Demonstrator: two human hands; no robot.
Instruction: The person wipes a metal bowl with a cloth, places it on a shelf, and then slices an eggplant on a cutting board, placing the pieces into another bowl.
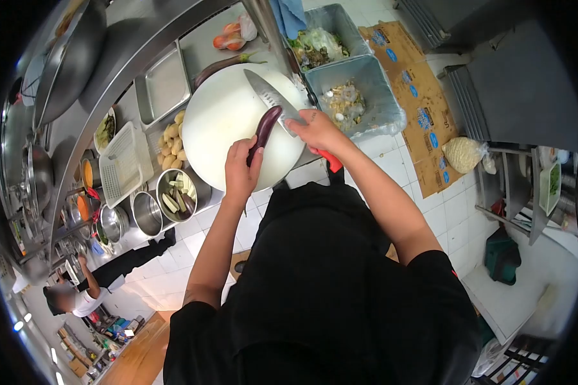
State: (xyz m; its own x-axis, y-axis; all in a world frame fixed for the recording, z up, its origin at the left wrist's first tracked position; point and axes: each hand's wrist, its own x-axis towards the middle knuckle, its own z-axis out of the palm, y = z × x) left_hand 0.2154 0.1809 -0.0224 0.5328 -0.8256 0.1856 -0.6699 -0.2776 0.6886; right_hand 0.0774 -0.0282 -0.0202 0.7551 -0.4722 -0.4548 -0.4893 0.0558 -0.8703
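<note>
My left hand (243,163) is wrapped round the lower part of a long purple eggplant (268,124), which points up and to the right over a round white cutting board (212,115). In my right hand (318,131) is a kitchen knife (268,92) with a red handle, its broad blade slanting up and left across the board beside the eggplant's upper end. Another eggplant (221,66) with a green stem lies behind the board. To the left of the board, a metal pot (202,192) holds cut eggplant pieces (178,194).
Potatoes (170,146), a white plastic basket (123,163) and a metal tray (162,86) sit left of the board. Two lined bins (372,96) with scraps stand at its right. Bagged tomatoes (233,37) lie behind. Another person (83,292) works farther left.
</note>
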